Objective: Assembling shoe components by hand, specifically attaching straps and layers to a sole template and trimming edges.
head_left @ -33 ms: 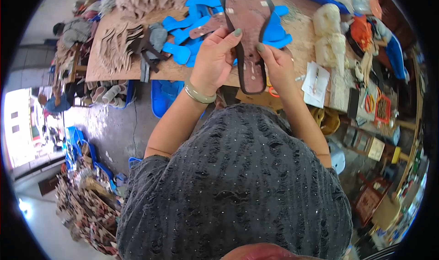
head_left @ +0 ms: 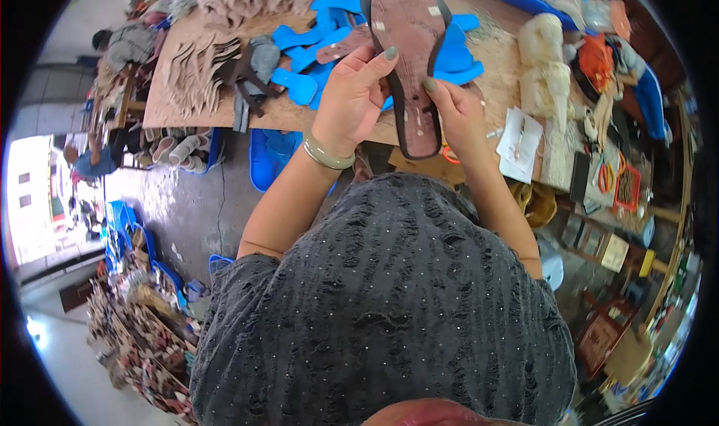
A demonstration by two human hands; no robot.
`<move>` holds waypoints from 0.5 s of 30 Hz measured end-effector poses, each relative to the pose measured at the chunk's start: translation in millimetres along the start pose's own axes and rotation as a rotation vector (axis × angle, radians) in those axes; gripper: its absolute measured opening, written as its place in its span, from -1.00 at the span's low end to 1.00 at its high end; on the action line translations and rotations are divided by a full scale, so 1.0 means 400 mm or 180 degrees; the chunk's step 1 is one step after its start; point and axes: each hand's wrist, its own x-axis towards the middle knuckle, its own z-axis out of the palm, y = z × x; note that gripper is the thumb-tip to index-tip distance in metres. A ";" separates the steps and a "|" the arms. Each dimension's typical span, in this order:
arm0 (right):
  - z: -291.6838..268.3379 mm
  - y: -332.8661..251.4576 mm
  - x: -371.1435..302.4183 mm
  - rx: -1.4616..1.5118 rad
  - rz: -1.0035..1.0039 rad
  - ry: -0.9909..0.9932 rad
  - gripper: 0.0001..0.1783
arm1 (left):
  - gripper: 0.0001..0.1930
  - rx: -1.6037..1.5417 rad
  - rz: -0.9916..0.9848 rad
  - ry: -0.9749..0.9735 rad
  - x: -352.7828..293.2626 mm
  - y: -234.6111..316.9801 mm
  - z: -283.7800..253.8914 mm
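A brown shoe insole with a dark rim and small pale patches is held up over the table's near edge, its broad end pointing away. My left hand grips its left edge near the narrow waist, thumb on top and fingers underneath. On the opposite edge, a little nearer to me, my right hand pinches it, thumb pressed on the face; most of its fingers are hidden. Behind the insole, blue sole-shaped pieces lie in a loose heap, with another brown insole partly showing among them.
Beige curved pieces are stacked on the wooden table at left. To the right lie white papers, yellowish foam-like blocks and orange-handled scissors. A blue bin stands under the near edge. Another person is far left.
The whole view shifts slightly right and down. My right thumb sits marginally lower on the insole; both hands keep their hold on it.
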 end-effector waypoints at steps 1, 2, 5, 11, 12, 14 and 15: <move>0.007 0.000 -0.002 0.0016 -0.0050 -0.0112 -0.65 | -0.73 0.0022 0.0095 0.0036 -0.007 0.015 -0.009; 0.013 0.000 -0.004 -0.0071 -0.0008 -0.0177 -0.65 | -0.73 0.0045 0.0180 0.0085 -0.013 0.028 -0.009; 0.032 0.015 0.002 -0.0204 -0.0063 -0.0368 -0.66 | -0.72 0.0101 0.0135 0.0250 -0.032 0.058 -0.022; 0.073 0.026 0.003 -0.0719 -0.0494 -0.0682 -0.68 | -0.72 0.0235 0.0430 0.0457 -0.056 0.121 -0.040; 0.075 0.025 0.005 -0.0863 -0.0623 -0.0751 -0.68 | -0.72 0.0233 0.0462 0.0473 -0.058 0.122 -0.048; 0.073 0.023 0.014 -0.0844 -0.0527 -0.1007 -0.68 | -0.67 0.0162 0.0599 0.0489 -0.058 0.116 -0.068; 0.080 0.041 0.020 0.0303 -0.0104 -0.1241 -0.64 | -0.67 0.0164 0.0601 0.0475 -0.057 0.118 -0.071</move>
